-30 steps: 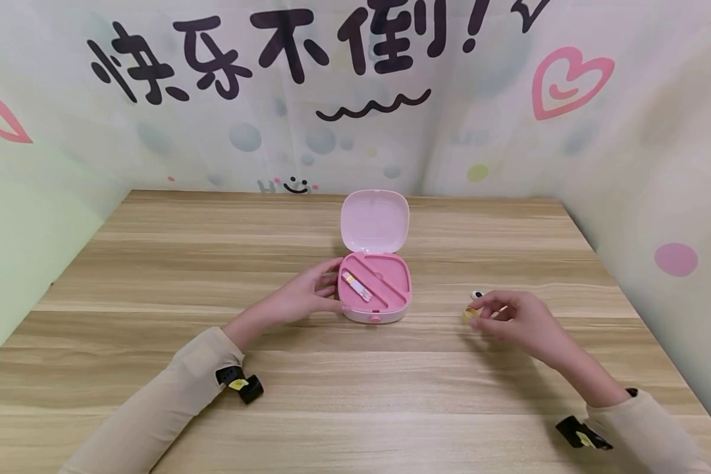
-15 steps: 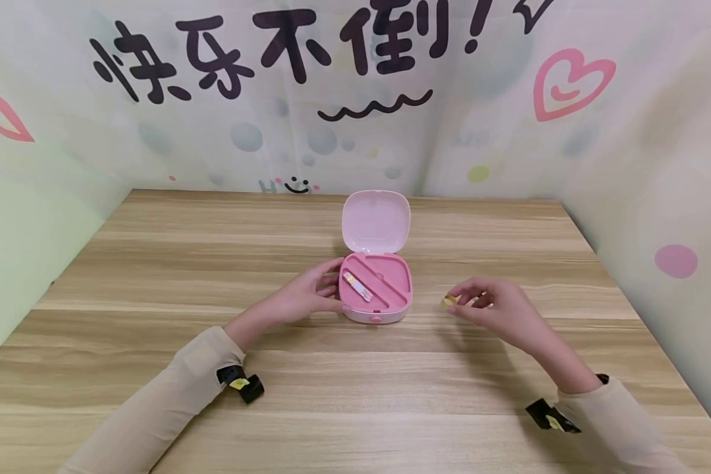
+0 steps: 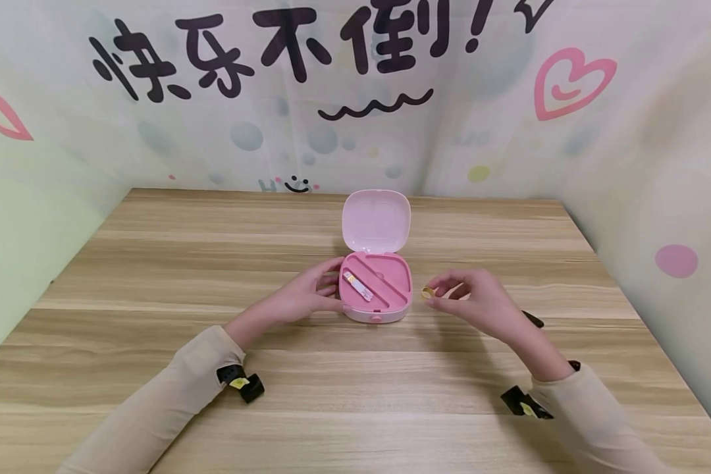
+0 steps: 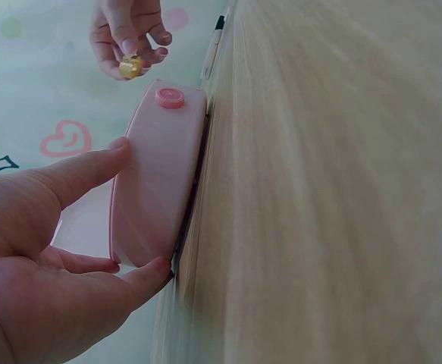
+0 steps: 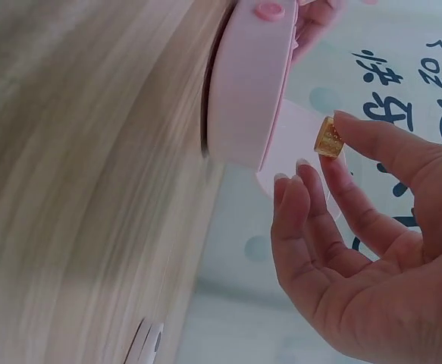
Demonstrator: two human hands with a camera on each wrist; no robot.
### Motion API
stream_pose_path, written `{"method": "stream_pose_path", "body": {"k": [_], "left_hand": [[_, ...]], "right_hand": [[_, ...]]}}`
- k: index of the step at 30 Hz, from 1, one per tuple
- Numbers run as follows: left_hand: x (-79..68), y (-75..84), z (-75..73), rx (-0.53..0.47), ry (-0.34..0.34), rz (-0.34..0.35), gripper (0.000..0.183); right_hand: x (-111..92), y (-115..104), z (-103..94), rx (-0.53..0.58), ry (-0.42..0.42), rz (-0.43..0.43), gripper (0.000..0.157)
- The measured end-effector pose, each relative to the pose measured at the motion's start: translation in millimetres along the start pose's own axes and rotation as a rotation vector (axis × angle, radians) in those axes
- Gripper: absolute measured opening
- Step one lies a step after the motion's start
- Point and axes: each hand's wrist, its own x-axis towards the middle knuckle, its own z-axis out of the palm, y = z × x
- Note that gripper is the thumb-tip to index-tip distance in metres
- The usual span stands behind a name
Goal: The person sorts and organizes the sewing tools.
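An oval pink box (image 3: 404,306) stands on the table with its pale lid (image 3: 376,220) raised. Inside, a slim white printed piece resembling a nail clipper (image 3: 357,286) lies in the left compartment. My left hand (image 3: 302,295) grips the box's left side, thumb along the front top edge and fingers round the corner. A wide gold ring (image 5: 329,139) is pinched between thumb and index finger of my right hand (image 3: 476,303), just off the box's right side. The other fingers of that hand curve loosely, as the right wrist view shows.
Partly behind the right forearm lies a slim thing with a dark end (image 3: 533,319); in the left wrist view its white shaft (image 4: 209,62) shows too. The wooden table (image 3: 355,395) meets a printed cloth backdrop (image 3: 213,145) at the rear.
My right hand has carried the gold ring leftward from the table's right part to beside the box, uncovering the dark-ended thing. The left hand and box have stayed in place.
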Motion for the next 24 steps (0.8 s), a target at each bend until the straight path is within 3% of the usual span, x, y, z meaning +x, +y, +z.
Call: {"method": "stream_pose_path", "body": {"k": [11,24], "left_hand": [[-0.1,1.2,1.0,0.000,0.005,-0.002,0.088],[0.0,0.8,-0.1,0.005,0.003,-0.002,0.089]], "right_hand": [[8.4,-5.7,6.9,0.007,0.000,-0.037,0.020],[23.6,-23.9,22.5,0.038,-0.031,0.003,0.019]]}}
